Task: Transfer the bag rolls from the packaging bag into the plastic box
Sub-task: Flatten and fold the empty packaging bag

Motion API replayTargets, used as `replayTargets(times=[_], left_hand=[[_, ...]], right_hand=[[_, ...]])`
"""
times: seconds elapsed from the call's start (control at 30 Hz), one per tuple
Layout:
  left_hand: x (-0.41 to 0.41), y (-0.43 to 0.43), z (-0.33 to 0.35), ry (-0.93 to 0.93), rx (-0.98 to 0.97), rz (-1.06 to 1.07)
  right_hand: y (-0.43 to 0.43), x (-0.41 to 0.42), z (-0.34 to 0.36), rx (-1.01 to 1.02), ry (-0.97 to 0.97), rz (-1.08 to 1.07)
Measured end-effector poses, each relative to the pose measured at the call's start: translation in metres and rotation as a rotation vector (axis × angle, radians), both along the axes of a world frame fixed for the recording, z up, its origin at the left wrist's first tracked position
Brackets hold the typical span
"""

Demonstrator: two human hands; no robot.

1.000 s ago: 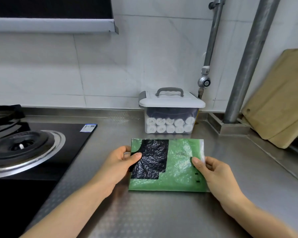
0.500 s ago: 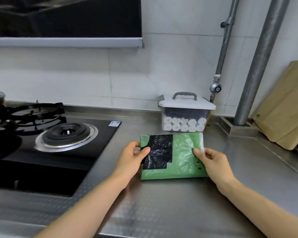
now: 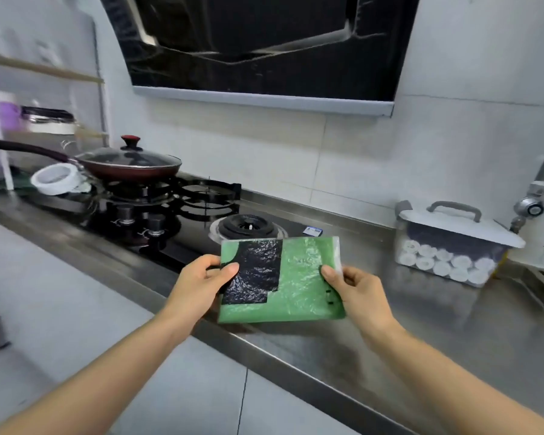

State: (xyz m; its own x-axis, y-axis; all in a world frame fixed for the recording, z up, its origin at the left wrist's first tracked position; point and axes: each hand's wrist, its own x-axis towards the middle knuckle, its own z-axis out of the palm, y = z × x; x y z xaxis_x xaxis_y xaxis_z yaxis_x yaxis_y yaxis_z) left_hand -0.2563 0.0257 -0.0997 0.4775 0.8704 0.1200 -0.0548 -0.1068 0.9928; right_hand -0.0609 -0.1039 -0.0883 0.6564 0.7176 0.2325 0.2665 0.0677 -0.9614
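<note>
I hold a flat green packaging bag with a black patch on its left half, lifted just above the steel counter. My left hand pinches its left edge, thumb on the black patch. My right hand grips its right edge. The clear plastic box stands at the back right against the wall, its white lid with a grey handle shut. Several white bag rolls and dark ones above them show through its front wall.
A gas hob lies to the left of the bag, with a lidded red frying pan on its far burner. A roll of white tape lies by the pan. A gas pipe with a valve runs up the right wall.
The view has swung left and pulled back, bringing the pan and floor into sight. The bag, held in both hands, has risen off the counter and moved toward its front edge.
</note>
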Motion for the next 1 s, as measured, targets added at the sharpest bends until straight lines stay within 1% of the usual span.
replayTargets(times=[0.23,0.43,0.6,0.73,1.0], left_hand=[[-0.079,0.018,-0.023,-0.055,-0.076,0.181],[-0.12,0.023,-0.045,-0.071,-0.16,0.259],[-0.146,0.028,-0.076,-0.094,-0.246,0.341],[-0.168,0.035,-0.109,-0.092,-0.307,0.415],[-0.202,0.046,-0.18,-0.042,-0.45,0.568]], right_hand=[[0.044,-0.068,-0.001,-0.013,-0.065,0.203],[0.063,-0.111,-0.008,-0.038,-0.062,0.302],[0.078,-0.143,-0.02,-0.081,-0.148,0.385],[0.093,-0.169,-0.041,-0.119,-0.251,0.451],[0.125,-0.208,-0.094,-0.214,-0.313,0.546]])
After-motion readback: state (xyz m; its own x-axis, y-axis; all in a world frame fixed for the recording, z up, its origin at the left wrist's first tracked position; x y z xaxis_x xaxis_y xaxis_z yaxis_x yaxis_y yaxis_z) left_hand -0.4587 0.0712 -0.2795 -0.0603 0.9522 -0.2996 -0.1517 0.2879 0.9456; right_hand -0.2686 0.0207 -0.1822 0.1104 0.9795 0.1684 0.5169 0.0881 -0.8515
